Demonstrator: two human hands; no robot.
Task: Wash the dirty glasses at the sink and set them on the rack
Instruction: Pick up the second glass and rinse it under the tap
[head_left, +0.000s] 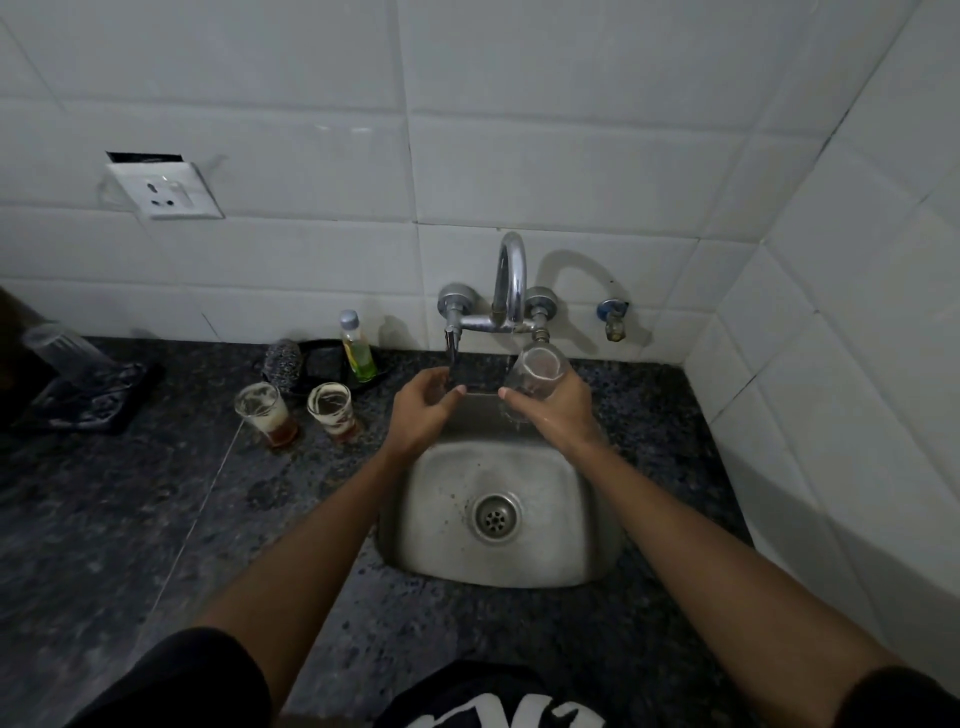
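We hold a clear glass (537, 371) in our right hand (558, 410) over the back edge of the steel sink (582, 519), under the chrome tap (511, 283). The fingers wrap round its far side and the thumb presses its near side, so they are clamped on the glass, which tilts with its round mouth towards us. Our left hand (421, 410) hovers just beside it, fingers loosely curled and holding nothing, tips close to the tap's left handle; we cannot tell whether they touch it. On the speckled dark stone counter (130, 519) to the left stand two dirty glasses (266, 413) (332, 410), smooth and tapered, with brown liquid and foam inside. Further left, a ribbed glass (62, 353) sits upturned on a dark rack (88, 400). A slim bottle (357, 348) of yellow-green liquid stands against the white glossy tiles.
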